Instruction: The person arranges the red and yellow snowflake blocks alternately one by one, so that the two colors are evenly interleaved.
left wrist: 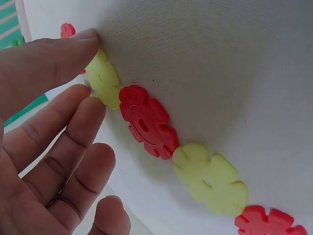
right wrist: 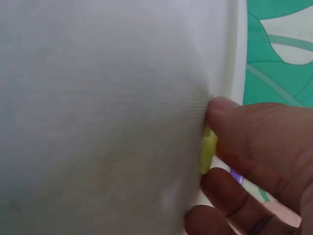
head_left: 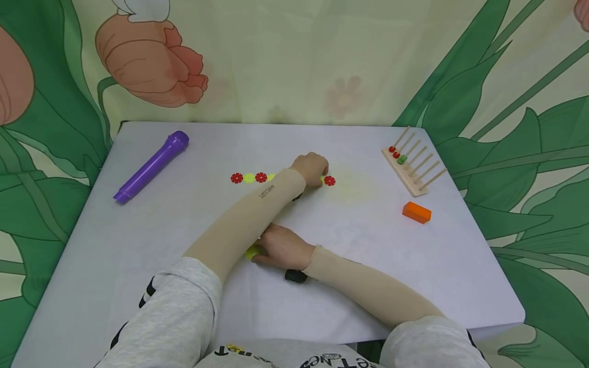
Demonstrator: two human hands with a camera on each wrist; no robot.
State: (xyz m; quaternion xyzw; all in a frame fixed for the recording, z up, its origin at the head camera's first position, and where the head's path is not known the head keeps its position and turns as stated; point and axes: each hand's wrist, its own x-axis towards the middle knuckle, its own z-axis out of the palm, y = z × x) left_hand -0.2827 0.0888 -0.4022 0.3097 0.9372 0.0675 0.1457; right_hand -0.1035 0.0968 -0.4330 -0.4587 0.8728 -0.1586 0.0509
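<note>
A row of red and yellow flower-shaped plastic discs lies across the table. Its left end is a red disc (head_left: pixel 236 178), its right end another red disc (head_left: pixel 330 181). Over the right part of the row reaches my left hand (head_left: pixel 310 168), hiding several discs. In the left wrist view its fingers are loosely bent and apart, the thumb and fingertips close to a yellow disc (left wrist: pixel 103 81); contact there is unclear. Nearer to me, below the left forearm, my right hand (head_left: pixel 282 247) pinches a yellow disc (right wrist: pixel 208 152) between thumb and fingers, close to the white cloth.
A purple tube-shaped object (head_left: pixel 152 166) lies at the back left. On the right stands a wooden peg rack (head_left: pixel 407 174) with a few red and green beads, and in front of it an orange block (head_left: pixel 416 212). My left forearm crosses above the right hand.
</note>
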